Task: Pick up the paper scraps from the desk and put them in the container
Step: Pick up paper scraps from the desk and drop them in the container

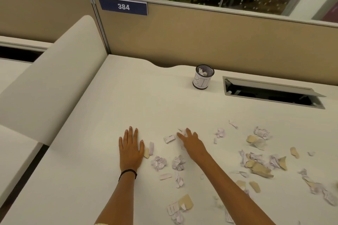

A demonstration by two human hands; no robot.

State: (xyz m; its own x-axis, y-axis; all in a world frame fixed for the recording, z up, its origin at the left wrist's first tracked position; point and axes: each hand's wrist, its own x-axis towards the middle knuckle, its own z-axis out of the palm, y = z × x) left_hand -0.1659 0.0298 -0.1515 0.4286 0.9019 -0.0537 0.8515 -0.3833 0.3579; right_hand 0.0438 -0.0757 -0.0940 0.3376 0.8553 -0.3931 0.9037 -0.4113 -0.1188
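Several white and tan paper scraps [257, 164] lie scattered over the near and right part of the white desk [128, 100]. A small mesh container [202, 77] with a paper label reading "BIN" stands at the back of the desk, with some paper inside it. My left hand [130, 147] lies flat on the desk with straight fingers, just left of a tan and white scrap [149, 150]. My right hand [191, 141] reaches forward with spread fingers onto a small white scrap [182, 131], next to a printed slip [169, 138]. Whether its fingers pinch the scrap I cannot tell.
An open cable hatch [270, 92] is sunk into the desk at the back right. A beige partition [201, 38] with a blue sign "384" [123, 6] closes the back. A low divider [51, 82] bounds the desk on the left.
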